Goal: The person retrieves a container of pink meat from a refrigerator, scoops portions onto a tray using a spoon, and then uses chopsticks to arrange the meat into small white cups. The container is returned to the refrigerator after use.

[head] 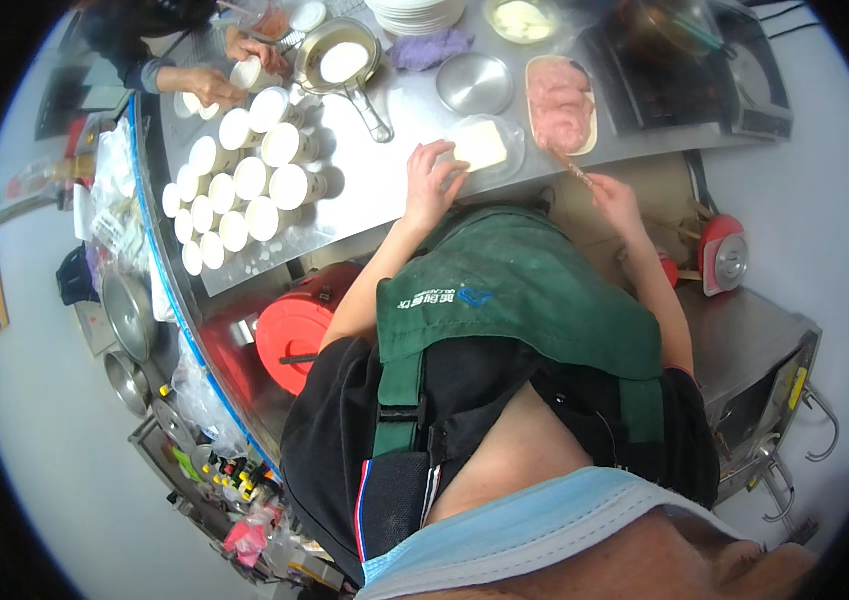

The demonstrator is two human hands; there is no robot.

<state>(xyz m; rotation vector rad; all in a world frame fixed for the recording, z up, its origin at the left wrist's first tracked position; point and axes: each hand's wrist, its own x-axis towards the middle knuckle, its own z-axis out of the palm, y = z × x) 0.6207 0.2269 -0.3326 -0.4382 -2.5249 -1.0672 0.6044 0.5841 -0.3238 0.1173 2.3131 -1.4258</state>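
My left hand (433,180) rests at the left edge of a pale yellow square stack, apparently dough wrappers (480,145), on a plate covered in clear plastic (514,154). Whether its fingertips pinch a sheet is hard to see. In my right hand (617,204) is a thin stick or narrow spatula (573,168). Its far end touches pink minced meat (561,105), which is heaped on a cream-coloured shallow tray (594,141). Behind the wrappers lies a round metal plate or lid (474,83).
Several white-topped cups (252,178) stand on the steel table (372,191) at left. Across from them, a co-worker's hands (218,84) handle another cup. A handled metal pan (370,112), purple cloth (430,51) and stacked plates (417,16) sit behind. An induction cooker (758,82) is at right.
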